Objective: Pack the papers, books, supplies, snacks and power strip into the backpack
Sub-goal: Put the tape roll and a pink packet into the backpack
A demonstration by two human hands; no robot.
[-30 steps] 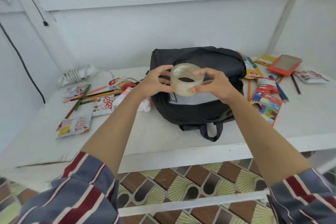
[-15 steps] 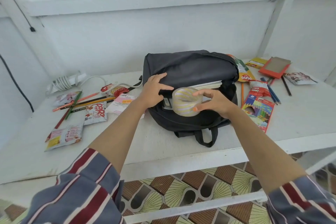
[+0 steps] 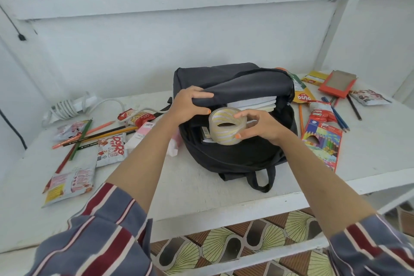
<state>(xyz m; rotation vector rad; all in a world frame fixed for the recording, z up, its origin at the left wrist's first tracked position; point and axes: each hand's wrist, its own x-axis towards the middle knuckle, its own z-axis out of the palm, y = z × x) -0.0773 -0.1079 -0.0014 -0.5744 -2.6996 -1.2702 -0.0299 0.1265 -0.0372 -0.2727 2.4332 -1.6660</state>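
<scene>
The left hand (image 3: 190, 105) is now curling its grip round the backpack flap (image 3: 246, 89), lifting it; the right hand (image 3: 262, 126) alone is pinching the tape roll (image 3: 226, 125), its grip lowering it into the mouth just beneath.

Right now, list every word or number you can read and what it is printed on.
"POPO": white snack packet, left of the backpack.
"pina", seemingly, upside down: yellow packet, right of the backpack.
"12" and "Luna": coloured pencil box.
Too blurred to read: the pink-and-yellow packet, the red snack packet, the pink label.
</scene>
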